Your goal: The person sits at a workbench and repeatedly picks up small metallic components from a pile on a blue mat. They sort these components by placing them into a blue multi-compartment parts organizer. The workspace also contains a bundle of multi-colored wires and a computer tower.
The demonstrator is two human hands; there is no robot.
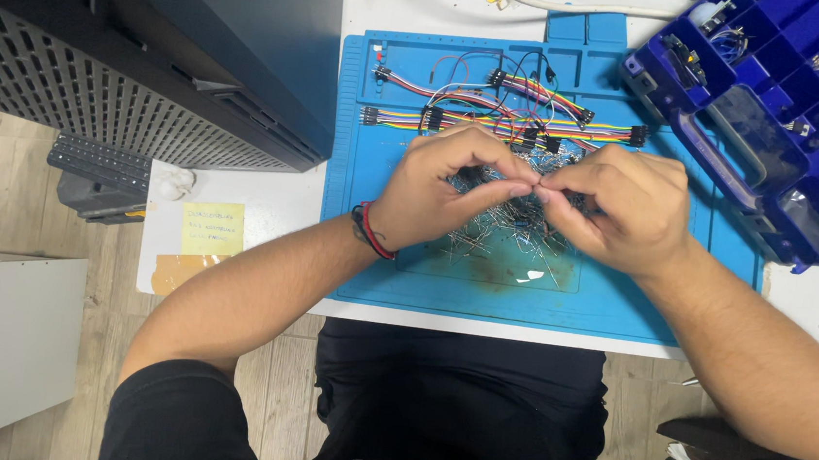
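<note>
**Fingertips meeting over the component pile**

Where the two hands met above the middle of the mat, I saw them pinching something very small between thumb and forefinger tips, most likely one of the wire-legged components (pixel 503 223) from the loose heap directly beneath; the piece itself was too tiny for me to identify. My left hand (pixel 437 188) was curled narrow, fingertips pressed together at the meeting point, a red-and-black band on its wrist. My right hand (pixel 621 208) mirrored it, fingers drawn tight to the same spot. Both hovered low over the heap, I judged, so anything dropped would land back among its kind. Behind the hands lay coloured jumper wires (pixel 497 106), spread flat across the blue work mat (pixel 618 305). A blue compartment organiser (pixel 778 123) sat open at the right, within reach. A yellow sticky note (pixel 212 227) lay to the left, beside a dark perforated case (pixel 131 52).
</note>
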